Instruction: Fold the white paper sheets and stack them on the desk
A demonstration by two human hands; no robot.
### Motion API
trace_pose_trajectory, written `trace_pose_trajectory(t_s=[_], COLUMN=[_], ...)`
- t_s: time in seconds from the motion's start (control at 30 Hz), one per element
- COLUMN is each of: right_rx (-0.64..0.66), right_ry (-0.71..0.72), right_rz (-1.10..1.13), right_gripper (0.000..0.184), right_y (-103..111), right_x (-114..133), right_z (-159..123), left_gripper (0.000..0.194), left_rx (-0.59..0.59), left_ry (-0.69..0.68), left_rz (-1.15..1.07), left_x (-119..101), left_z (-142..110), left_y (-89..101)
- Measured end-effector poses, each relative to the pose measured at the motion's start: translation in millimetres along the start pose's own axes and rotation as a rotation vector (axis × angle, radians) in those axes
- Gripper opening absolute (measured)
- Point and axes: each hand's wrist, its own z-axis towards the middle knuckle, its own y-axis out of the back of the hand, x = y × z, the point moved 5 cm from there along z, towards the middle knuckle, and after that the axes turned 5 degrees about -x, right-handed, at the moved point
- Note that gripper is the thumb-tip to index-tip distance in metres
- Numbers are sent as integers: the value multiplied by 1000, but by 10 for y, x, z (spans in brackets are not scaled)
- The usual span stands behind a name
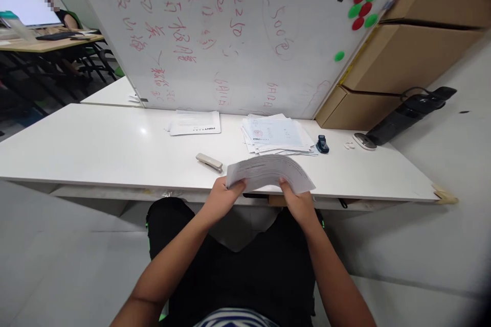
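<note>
Between my two hands a printed sheaf of paper point(268, 169) bows upward in the middle, just over the desk's front edge. My left hand point(225, 195) grips its left end, thumb on top. The right end is pinched by my right hand point(297, 200), also with the thumb on top. I cannot tell how many sheets there are. A beige stapler point(209, 162) lies on the desk to the left of my left hand. Behind the sheaf is a loose pile of papers point(278, 133), one bearing a red round stamp. A small dark blue stapler-like object point(322, 144) sits beside that pile.
A neater paper stack point(195, 123) lies on the white desk point(95, 148). Behind stands a whiteboard point(230, 36) with red writing and magnets. At right are cardboard boxes point(418, 56), a leaning black bottle point(406, 115), a computer mouse point(364, 141) and small white earbuds point(349, 145).
</note>
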Motion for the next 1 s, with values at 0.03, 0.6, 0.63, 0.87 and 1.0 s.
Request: trace_pose_trajectory(t_s=[0.03,0.6,0.63,0.87,1.0], right_rx=[12,185,192,206,248], right_ry=[-6,-493,-489,-462,-445], right_rz=[-41,346,352,290,269], right_gripper=[40,49,49,48,45], right_y=[57,-261,-313,-561,-683], right_x=[-5,-450,-446,-384,-271], right_z=[-61,-393,-390,-243,-164], left_gripper=[37,59,61,59,57], left_rx=[22,136,124,25,10], left_ry=[-2,-327,-294,-145,-84], left_rz=[-15,1046,1035,1080,1093], left_x=[-32,-2,41,152,182], left_z=[-46,1230,1239,1287,1319], left_y=[22,787,795,815,822])
